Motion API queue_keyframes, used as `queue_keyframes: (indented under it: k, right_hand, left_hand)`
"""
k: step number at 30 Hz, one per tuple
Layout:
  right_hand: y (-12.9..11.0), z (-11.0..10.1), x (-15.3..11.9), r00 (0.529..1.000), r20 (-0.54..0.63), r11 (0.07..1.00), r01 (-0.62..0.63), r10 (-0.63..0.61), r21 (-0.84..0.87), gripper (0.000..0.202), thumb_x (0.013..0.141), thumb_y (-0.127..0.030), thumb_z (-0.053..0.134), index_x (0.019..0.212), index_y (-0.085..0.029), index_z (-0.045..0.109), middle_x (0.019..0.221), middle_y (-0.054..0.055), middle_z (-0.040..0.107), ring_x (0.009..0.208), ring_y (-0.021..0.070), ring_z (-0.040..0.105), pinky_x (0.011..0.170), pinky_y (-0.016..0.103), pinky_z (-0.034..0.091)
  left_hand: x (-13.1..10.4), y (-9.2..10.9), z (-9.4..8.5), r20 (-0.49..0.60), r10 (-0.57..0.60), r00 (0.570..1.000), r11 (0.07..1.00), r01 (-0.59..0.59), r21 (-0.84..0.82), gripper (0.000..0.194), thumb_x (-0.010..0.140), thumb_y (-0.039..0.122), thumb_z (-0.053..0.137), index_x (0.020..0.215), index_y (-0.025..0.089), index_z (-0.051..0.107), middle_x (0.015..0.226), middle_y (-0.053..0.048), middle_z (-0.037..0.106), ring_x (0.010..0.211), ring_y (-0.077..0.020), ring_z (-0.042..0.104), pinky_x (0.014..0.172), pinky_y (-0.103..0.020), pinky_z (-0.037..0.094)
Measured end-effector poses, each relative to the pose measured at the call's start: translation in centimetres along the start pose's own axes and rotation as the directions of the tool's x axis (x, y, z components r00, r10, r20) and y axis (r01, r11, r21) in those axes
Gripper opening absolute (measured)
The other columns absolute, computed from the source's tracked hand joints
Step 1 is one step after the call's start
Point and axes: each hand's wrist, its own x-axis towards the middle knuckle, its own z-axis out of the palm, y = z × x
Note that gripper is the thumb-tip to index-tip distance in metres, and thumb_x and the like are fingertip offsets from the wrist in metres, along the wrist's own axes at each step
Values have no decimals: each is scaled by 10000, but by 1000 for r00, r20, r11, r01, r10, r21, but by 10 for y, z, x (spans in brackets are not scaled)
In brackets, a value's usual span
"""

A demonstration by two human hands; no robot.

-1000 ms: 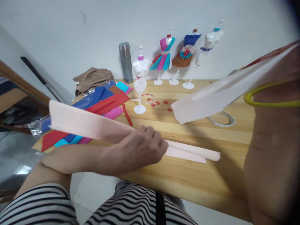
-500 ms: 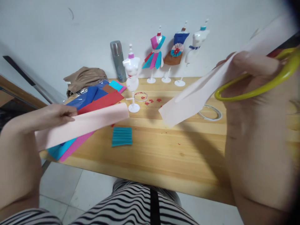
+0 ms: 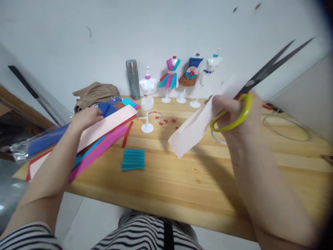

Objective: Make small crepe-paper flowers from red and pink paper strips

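My left hand (image 3: 88, 118) is at the upper edge of a long pale pink fabric strip (image 3: 109, 125), its fingers closed there. That strip lies over a pile of coloured fabric, with magenta fabric (image 3: 104, 147) and blue fabric (image 3: 49, 140) showing. In my right hand (image 3: 230, 109) are yellow-handled scissors (image 3: 244, 111), blades apart and pointing up and away. The same hand pinches a second pale pink piece (image 3: 191, 128), which hangs down to the left above the table. A pleated teal piece (image 3: 133, 159) lies on the table between my hands.
A white mini mannequin (image 3: 147, 102) stands mid-table. Three others, among them one in a pink and teal dress (image 3: 170, 74), stand by the wall near a grey flask (image 3: 133, 80). Small red flower cutouts (image 3: 163, 122), brown cloth (image 3: 97, 93) and a cable (image 3: 286, 133) lie around.
My left hand has moved forward and right, laying the pink strip on the pile. My right hand has moved left and lower with the scissors and pink piece; the blades now show.
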Motion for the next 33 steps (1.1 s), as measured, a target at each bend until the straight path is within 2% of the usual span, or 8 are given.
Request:
queue_keyframes:
  k: [2, 5, 7, 12, 18, 22, 27, 33]
  right_hand:
    - [5, 5, -7, 996, 23, 996, -85, 86, -15, 369, 400, -193, 799, 710, -240, 605, 639, -28, 646, 564, 165, 574, 574, 350, 487]
    - [14, 12, -21, 958, 91, 962, -268, 272, -62, 390, 404, -243, 841, 721, -232, 615, 629, -24, 643, 549, 164, 561, 572, 350, 500]
    - [21, 17, -31, 917, 167, 932, -353, 363, -85, 391, 442, -290, 849, 736, -236, 597, 638, -24, 635, 581, 177, 590, 618, 366, 534]
    - [33, 19, -39, 863, 239, 883, -378, 445, -278, 460, 472, -435, 844, 722, -238, 511, 551, -54, 554, 485, 140, 533, 493, 303, 478]
    - [25, -7, -9, 788, 348, 654, -89, 507, -751, 348, 668, -449, 741, 786, -223, 505, 646, 4, 624, 628, 200, 647, 569, 308, 477]
    - [27, -19, -7, 535, 388, 141, 444, 751, -885, 145, 750, -331, 668, 801, -208, 611, 790, 80, 692, 773, 265, 672, 627, 324, 442]
    - [39, -1, -42, 221, 450, 228, 626, 865, -746, 272, 651, -278, 737, 909, -253, 653, 973, 49, 725, 891, 257, 683, 624, 284, 422]
    - [28, 16, -61, 235, 455, 153, 730, 859, -666, 503, 696, -355, 732, 1182, -258, 642, 1006, 93, 740, 953, 317, 692, 691, 339, 457]
  left_hand:
    - [-7, 35, 17, 82, 102, 991, 995, -102, 2, 226, 798, 364, 689, 793, 138, 692, 781, 12, 690, 789, -142, 558, 726, -205, 383]
    - [-20, 96, 64, 309, 336, 890, 903, -212, -373, 403, 783, 419, 677, 1115, 192, 695, 1149, -57, 722, 1079, -234, 635, 880, -289, 473]
    - [-23, 127, 101, 295, 451, 842, 780, -212, -589, 572, 721, 363, 730, 1252, 181, 623, 1269, -107, 673, 1174, -259, 613, 896, -316, 493]
    - [-10, 146, 153, 475, 387, 790, 617, 161, -770, 478, 573, 362, 845, 934, 98, 676, 840, -73, 725, 777, -192, 680, 688, -273, 508]
    - [-5, 132, 144, 392, 254, 884, 512, 221, -830, 465, 508, 362, 892, 834, 104, 682, 743, -33, 691, 654, -139, 625, 600, -236, 472]
    - [-14, 136, 122, 308, 230, 923, 523, 149, -839, 505, 505, 356, 890, 895, 110, 685, 760, -32, 689, 674, -156, 626, 607, -255, 490]
    - [-28, 138, 88, 225, 269, 937, 502, 63, -863, 509, 519, 336, 891, 925, 125, 670, 793, -45, 701, 687, -180, 641, 605, -269, 505]
    - [-31, 134, 78, 174, 292, 941, 506, 3, -863, 442, 621, 414, 844, 922, 138, 674, 793, -37, 693, 667, -155, 628, 585, -241, 478]
